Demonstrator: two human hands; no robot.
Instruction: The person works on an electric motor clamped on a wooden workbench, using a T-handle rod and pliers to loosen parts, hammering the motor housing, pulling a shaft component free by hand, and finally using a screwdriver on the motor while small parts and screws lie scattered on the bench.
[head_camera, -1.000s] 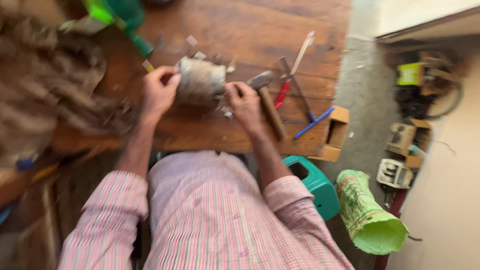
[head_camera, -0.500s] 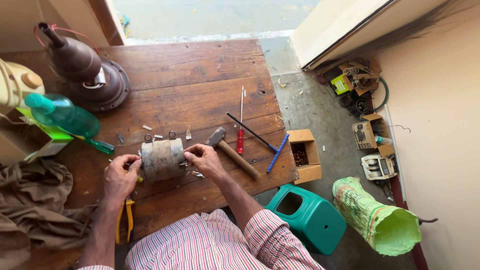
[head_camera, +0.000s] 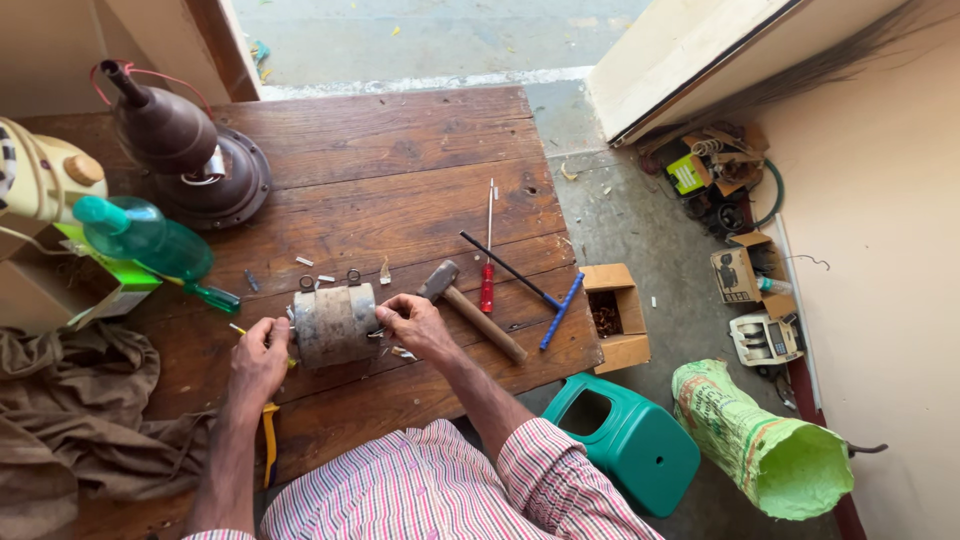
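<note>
Grey metal cylinder (head_camera: 335, 324) lies axis nine-to-three on the wooden table (head_camera: 400, 160); left hand (head_camera: 258, 358) and right hand (head_camera: 417, 325) fingers clamp its ends; concrete floor (head_camera: 640, 230) at three o'clock.

Dull grey, rust-stained metal cylinder (head_camera: 335, 325) on a dark brown plank desk (head_camera: 400, 170). Red-and-white striped shirt sleeve (head_camera: 560, 480). Red-handled screwdriver (head_camera: 487, 285), blue-handled screwdriver (head_camera: 560, 310), wooden tan hammer handle (head_camera: 485, 323). Translucent teal bottle (head_camera: 145, 238), dark brown fan housing (head_camera: 190, 150). Teal plastic stool (head_camera: 625, 440), bright green sack (head_camera: 770, 450), drab brown cloth (head_camera: 70, 420), yellow-handled pliers (head_camera: 269, 440).
</note>
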